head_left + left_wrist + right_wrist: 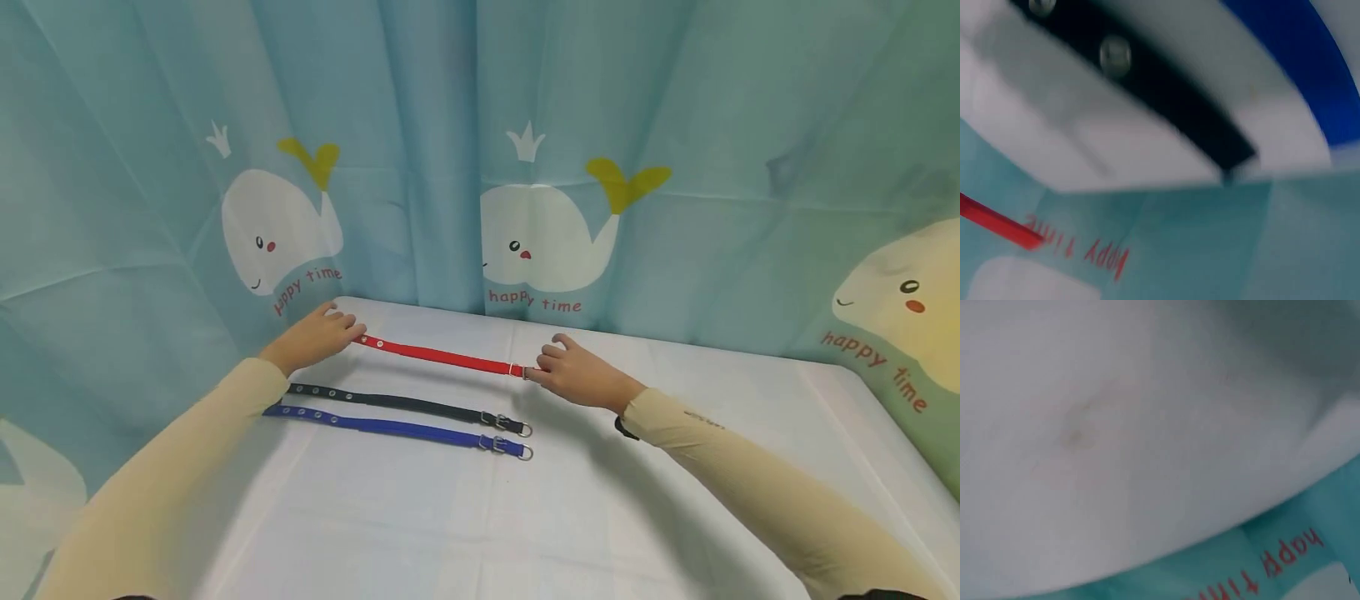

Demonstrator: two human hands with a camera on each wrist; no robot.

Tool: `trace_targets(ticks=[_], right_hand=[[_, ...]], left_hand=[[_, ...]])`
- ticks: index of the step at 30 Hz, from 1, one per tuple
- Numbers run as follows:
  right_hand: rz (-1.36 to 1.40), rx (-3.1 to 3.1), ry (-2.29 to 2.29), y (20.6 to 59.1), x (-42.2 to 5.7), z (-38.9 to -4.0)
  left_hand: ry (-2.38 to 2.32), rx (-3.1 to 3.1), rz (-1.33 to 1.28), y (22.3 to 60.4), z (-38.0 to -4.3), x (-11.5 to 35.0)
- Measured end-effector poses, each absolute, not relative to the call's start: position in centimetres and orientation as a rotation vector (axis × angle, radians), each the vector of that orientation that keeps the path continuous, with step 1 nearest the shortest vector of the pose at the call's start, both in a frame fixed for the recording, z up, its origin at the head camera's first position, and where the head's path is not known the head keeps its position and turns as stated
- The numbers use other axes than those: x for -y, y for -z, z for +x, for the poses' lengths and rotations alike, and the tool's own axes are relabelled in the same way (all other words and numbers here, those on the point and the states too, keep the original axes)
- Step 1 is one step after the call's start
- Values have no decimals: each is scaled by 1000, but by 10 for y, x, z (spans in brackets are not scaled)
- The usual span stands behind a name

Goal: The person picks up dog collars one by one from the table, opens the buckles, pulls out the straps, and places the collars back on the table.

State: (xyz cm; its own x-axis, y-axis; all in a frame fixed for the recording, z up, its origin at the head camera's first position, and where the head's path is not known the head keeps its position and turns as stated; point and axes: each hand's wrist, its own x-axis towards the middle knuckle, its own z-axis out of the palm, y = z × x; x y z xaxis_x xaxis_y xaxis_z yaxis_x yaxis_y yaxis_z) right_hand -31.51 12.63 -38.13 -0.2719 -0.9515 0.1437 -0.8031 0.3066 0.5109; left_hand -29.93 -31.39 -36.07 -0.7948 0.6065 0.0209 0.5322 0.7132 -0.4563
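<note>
A red collar (442, 357) with metal eyelets and a buckle stretches nearly straight between both hands. My left hand (318, 337) pinches its eyelet end, and my right hand (573, 373) holds the buckle end, its fingers covering the end ring. The tip of the red collar (1000, 222) shows at the lower left in the left wrist view. Nearer to me, a black collar (420, 405) and a blue collar (420, 430) lie side by side, their rings pointing right. Neither hand appears in its own wrist view; the right wrist view holds no collar.
A white-covered table (420, 517) bears the collars. Behind its far edge hangs a light blue curtain (435, 125) printed with white whales and red lettering. The black collar (1172, 94) and blue collar (1304, 62) are close to the left wrist camera.
</note>
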Motion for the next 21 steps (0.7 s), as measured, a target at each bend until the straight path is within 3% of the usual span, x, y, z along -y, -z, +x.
trace_targets(ticks=[14, 21], right_hand=[[1591, 2506, 368, 413, -73, -326], [1582, 2544, 296, 415, -62, -323]], left_hand=[[-441, 3119, -472, 392, -302, 326], [-267, 3145, -415, 394, -295, 336]])
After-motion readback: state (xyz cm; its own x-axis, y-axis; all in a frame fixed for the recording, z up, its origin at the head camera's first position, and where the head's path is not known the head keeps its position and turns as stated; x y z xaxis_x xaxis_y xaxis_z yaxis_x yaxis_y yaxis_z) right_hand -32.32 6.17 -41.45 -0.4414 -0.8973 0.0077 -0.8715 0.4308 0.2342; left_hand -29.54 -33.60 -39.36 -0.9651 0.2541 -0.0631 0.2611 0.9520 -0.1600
